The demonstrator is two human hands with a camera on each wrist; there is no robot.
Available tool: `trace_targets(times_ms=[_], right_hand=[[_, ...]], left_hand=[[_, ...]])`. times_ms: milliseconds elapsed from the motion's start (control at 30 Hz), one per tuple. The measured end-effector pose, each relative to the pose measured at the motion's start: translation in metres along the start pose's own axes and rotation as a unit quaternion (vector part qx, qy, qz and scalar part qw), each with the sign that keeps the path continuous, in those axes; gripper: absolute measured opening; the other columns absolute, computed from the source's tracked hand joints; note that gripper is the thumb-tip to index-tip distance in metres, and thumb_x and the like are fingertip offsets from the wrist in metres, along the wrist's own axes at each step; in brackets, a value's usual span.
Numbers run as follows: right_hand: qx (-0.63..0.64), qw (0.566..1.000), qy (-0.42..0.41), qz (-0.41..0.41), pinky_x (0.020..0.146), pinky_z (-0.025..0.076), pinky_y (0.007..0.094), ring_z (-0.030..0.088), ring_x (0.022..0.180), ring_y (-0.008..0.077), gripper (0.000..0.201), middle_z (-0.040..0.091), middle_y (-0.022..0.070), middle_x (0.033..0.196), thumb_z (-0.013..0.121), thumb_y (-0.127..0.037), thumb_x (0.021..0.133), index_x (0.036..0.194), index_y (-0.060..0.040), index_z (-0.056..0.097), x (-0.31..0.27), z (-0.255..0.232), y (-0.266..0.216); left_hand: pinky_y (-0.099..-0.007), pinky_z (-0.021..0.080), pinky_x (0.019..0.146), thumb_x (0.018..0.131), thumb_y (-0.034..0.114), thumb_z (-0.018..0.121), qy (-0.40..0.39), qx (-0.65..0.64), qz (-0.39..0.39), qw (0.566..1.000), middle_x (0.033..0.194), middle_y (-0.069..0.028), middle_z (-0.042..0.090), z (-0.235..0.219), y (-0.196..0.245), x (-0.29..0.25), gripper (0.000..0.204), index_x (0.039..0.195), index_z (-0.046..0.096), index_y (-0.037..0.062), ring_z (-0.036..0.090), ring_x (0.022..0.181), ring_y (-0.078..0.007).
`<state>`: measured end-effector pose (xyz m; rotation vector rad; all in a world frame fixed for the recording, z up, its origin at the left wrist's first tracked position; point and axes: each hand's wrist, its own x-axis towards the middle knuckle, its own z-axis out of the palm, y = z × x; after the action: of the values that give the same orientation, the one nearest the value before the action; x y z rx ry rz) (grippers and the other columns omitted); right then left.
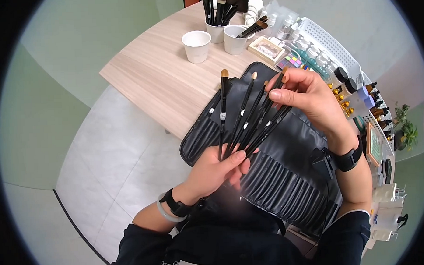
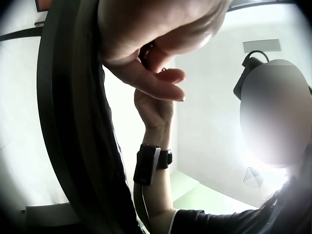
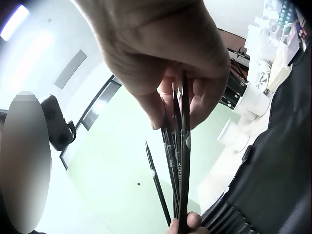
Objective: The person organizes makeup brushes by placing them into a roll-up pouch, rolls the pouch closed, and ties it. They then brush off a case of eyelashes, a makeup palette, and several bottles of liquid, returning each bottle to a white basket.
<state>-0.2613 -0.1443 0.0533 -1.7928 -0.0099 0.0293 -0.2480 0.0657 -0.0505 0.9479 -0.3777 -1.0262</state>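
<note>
In the head view my left hand [image 1: 215, 167] grips a fanned bunch of several black-handled makeup brushes [image 1: 245, 115] by their lower ends. My right hand [image 1: 308, 94] pinches the upper part of brushes at the right side of the fan, thumb against the handles. One brush with a tan flat tip [image 1: 224, 74] stands apart at the left, and a sponge-tipped applicator [image 1: 254, 76] is beside it. Below both hands lies an unrolled black brush roll [image 1: 288, 176] with rows of narrow slots. The right wrist view shows the right fingers around the upper ends of the brushes [image 3: 183, 146].
At the table's [image 1: 144, 65] far side stand an empty white paper cup [image 1: 197, 48] and two cups with brushes [image 1: 217, 29]. A palette box [image 1: 266, 48], a white perforated basket [image 1: 328, 37] and small bottles [image 1: 384, 112] line the right side. A plant [image 1: 404, 125] sits farther right.
</note>
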Motion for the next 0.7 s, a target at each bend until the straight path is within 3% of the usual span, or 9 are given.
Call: trace_targets(times_ms=[167, 333, 433, 700], right_hand=[[-0.008, 1.0, 0.003, 0.006, 0.065, 0.045, 0.0204, 0.055, 0.066, 0.0068, 0.017, 0.059, 0.0006, 0.075, 0.067, -0.01, 0.074, 0.088, -0.0019, 0.06, -0.005, 0.0, -0.002], [-0.057, 0.998, 0.015, 0.006, 0.065, 0.045, 0.0202, 0.056, 0.07, 0.0069, 0.02, 0.06, 0.0019, 0.078, 0.067, -0.003, 0.071, 0.089, -0.0009, 0.059, -0.012, -0.006, -0.001], [-0.059, 0.998, 0.019, 0.012, 0.066, 0.045, 0.0191, 0.056, 0.071, 0.0066, 0.021, 0.061, 0.0026, 0.08, 0.065, 0.0, 0.072, 0.092, -0.0009, 0.058, -0.015, -0.007, -0.003], [-0.051, 0.998, 0.004, 0.029, 0.067, 0.044, 0.0183, 0.055, 0.073, 0.0062, 0.025, 0.061, 0.0029, 0.084, 0.063, 0.001, 0.073, 0.097, -0.001, 0.056, -0.01, -0.008, -0.005]], left_hand=[[-0.0209, 0.044, 0.045, 0.09, 0.016, 0.045, -0.016, -0.011, -0.003, 1.0, 0.072, -0.005, 0.052, 0.001, -0.001, -0.003, 0.029, 0.109, 0.049, -0.0057, 0.042, 0.048, -0.0053], [-0.0218, 0.045, 0.047, 0.088, 0.015, 0.049, 0.026, -0.015, 0.021, 0.999, 0.071, -0.0046, 0.053, 0.002, -0.006, -0.001, 0.017, 0.091, 0.054, -0.0011, 0.047, 0.051, -0.0061], [-0.023, 0.046, 0.047, 0.088, 0.015, 0.05, 0.008, 0.004, 0.03, 1.0, 0.071, -0.0053, 0.053, -0.001, -0.008, 0.0, 0.015, 0.084, 0.052, 0.0002, 0.047, 0.051, -0.0062], [-0.0237, 0.046, 0.049, 0.088, 0.015, 0.049, 0.003, -0.063, 0.022, 0.998, 0.074, -0.0064, 0.054, -0.005, -0.006, 0.002, 0.015, 0.085, 0.052, 0.0007, 0.047, 0.054, -0.0063]])
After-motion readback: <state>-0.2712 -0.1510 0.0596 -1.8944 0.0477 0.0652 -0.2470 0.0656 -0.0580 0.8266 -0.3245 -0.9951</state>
